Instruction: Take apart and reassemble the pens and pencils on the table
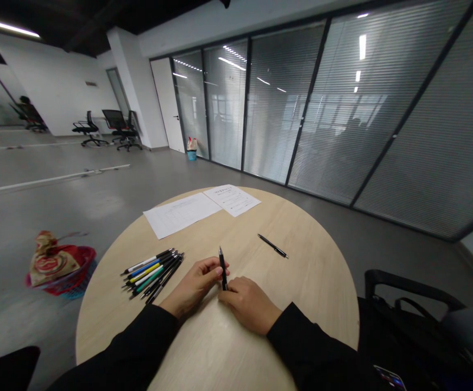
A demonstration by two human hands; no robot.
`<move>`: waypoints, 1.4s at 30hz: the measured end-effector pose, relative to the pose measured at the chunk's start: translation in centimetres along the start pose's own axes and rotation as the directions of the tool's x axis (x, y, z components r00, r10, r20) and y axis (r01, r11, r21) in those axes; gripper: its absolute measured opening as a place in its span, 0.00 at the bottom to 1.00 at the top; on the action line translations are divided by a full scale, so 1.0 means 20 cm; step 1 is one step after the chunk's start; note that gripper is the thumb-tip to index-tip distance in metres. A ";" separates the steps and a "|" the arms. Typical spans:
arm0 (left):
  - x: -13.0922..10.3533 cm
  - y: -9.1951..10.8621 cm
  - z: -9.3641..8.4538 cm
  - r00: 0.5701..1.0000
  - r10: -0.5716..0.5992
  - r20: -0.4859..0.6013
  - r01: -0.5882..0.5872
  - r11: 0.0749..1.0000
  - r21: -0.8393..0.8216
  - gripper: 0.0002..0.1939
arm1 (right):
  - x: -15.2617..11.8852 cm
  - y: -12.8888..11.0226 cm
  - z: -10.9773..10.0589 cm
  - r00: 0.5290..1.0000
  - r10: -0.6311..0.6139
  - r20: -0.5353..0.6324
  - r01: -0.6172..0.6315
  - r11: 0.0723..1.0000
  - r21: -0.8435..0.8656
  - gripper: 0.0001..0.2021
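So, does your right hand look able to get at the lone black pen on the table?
Probably yes: the right hand is near the lone black pen, with only bare tabletop between them, though it would likely leave the held pen first.

From where I'm standing, the tabletop (301,282) looks like smooth, pale wood, kinda matt tbh. Sheets (187,212) are plain white paper, sleeves (138,342) dull black cloth, floor (118,203) grey with a soft shine.

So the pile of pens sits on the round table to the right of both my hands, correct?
No, wrong side: the head view shows the pile of pens on the round table to the left of both your left hand and your right hand.
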State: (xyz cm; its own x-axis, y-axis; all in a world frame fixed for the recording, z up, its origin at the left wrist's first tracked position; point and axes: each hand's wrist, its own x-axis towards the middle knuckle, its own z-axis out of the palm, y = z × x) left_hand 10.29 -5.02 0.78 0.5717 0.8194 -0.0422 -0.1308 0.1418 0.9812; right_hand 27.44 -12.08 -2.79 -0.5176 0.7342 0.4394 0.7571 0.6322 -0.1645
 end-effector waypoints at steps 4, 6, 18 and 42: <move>0.01 -0.01 -0.01 0.999 0.032 -0.019 -0.030 0.997 0.065 0.19 | 0.00 0.00 -0.01 1.000 0.007 -0.006 -0.006 1.000 0.020 0.07; 0.02 -0.02 -0.01 0.999 0.034 -0.036 -0.032 0.996 0.078 0.19 | 0.01 -0.01 -0.02 1.000 0.006 -0.010 -0.005 0.999 0.041 0.07; 0.01 -0.02 0.00 1.000 0.008 -0.024 -0.006 0.999 0.050 0.17 | 0.01 -0.02 -0.04 1.000 0.016 0.012 -0.017 0.995 0.099 0.06; 0.01 -0.01 0.01 1.000 -0.010 0.010 0.009 0.997 0.078 0.19 | 0.00 -0.01 -0.05 0.997 0.033 0.072 -0.045 0.985 0.169 0.09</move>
State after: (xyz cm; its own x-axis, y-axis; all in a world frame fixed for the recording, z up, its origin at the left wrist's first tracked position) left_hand 10.54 -5.05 0.53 0.5806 0.8126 -0.0500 -0.0618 0.1052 0.9925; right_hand 27.61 -12.50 -1.87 -0.5195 0.7707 0.3689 0.7017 0.6312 -0.3305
